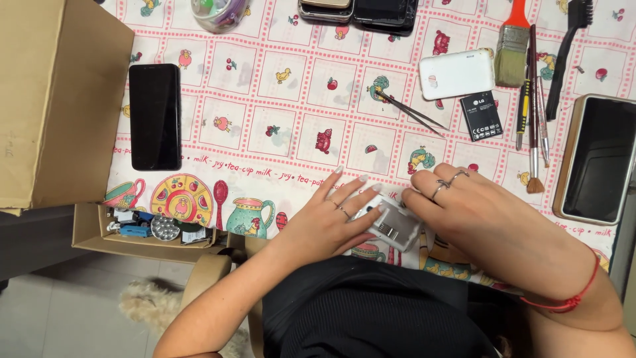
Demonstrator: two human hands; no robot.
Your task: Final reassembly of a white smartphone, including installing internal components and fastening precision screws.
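Both hands are on a small grey-white phone [392, 227] with its back cover off, lying at the near edge of the patterned tablecloth [291, 119]. My left hand [334, 219] rests on its left side with fingers spread. My right hand [464, 212], with rings and a red string at the wrist, grips its right side. The white back cover [456, 73] and a black battery [481, 115] lie farther back on the right. Thin black tweezers [407, 111] lie between them and the hands.
A black smartphone [154, 116] lies at left beside a cardboard box [56, 99]. Brushes and tools [533, 93] sit at right, next to a phone with a gold frame [596, 159]. More phones [358, 12] and a clear jar [218, 13] are at the back. An open box of small parts [149, 227] hangs below the table edge.
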